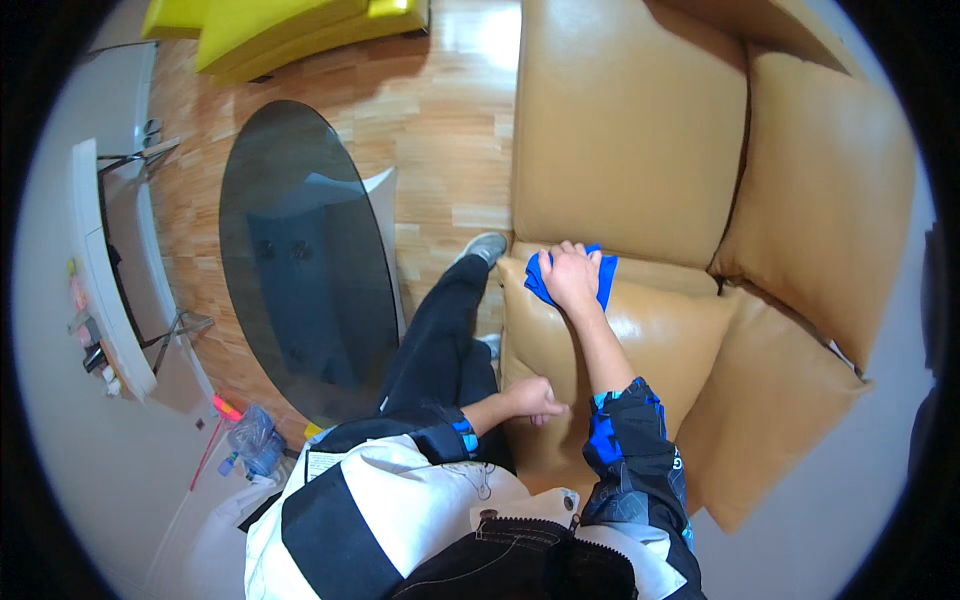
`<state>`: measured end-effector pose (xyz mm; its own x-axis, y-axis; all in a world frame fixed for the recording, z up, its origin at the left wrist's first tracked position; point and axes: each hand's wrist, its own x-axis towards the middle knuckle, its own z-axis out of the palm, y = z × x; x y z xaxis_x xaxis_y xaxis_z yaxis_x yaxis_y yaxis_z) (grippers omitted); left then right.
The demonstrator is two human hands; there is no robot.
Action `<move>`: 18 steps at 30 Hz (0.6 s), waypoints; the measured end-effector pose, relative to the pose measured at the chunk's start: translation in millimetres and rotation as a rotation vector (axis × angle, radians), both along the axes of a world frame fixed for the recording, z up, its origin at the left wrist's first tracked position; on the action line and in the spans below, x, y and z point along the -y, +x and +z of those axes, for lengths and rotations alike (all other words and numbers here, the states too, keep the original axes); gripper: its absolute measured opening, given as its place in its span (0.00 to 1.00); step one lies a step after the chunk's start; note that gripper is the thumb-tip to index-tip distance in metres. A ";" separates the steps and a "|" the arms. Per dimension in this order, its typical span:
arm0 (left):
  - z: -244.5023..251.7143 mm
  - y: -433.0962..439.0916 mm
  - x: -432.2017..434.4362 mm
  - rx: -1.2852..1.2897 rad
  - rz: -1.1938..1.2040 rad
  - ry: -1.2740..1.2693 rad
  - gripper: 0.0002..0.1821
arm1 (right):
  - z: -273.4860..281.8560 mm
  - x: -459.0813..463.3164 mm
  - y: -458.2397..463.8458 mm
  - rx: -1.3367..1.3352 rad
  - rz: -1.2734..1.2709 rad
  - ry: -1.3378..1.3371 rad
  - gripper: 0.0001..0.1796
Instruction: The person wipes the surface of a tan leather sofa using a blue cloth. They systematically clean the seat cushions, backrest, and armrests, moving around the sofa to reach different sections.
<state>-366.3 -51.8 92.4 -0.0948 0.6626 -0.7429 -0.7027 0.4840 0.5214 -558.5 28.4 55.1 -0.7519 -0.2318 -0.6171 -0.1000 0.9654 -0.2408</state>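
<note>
My right hand presses a blue cloth onto the tan leather sofa cushion in front of me, near its far edge. Folds of the cloth stick out on both sides of my fingers. Lower down and to the left, my left hand is loosely curled over the same cushion, with nothing visible in it. Whether it touches the leather I cannot tell. Beyond the cloth lies another wide tan seat cushion, with a narrow gap between the two.
Back cushions line the right side. On the left stand an oval dark glass table and a white wall shelf holding small items. A yellow sofa is at the top; a plastic bag lies low left on the wood floor.
</note>
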 end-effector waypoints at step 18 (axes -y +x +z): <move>-18.4 23.0 -2.9 0.041 0.120 0.130 0.27 | 158.8 -79.7 131.6 -0.106 0.226 -0.228 0.24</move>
<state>-343.3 -48.9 74.0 -0.1507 0.7388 -0.6569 -0.7734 0.3258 0.5438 -426.9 108.1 213.9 -0.7234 -0.5227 -0.4510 -0.3412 0.8386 -0.4246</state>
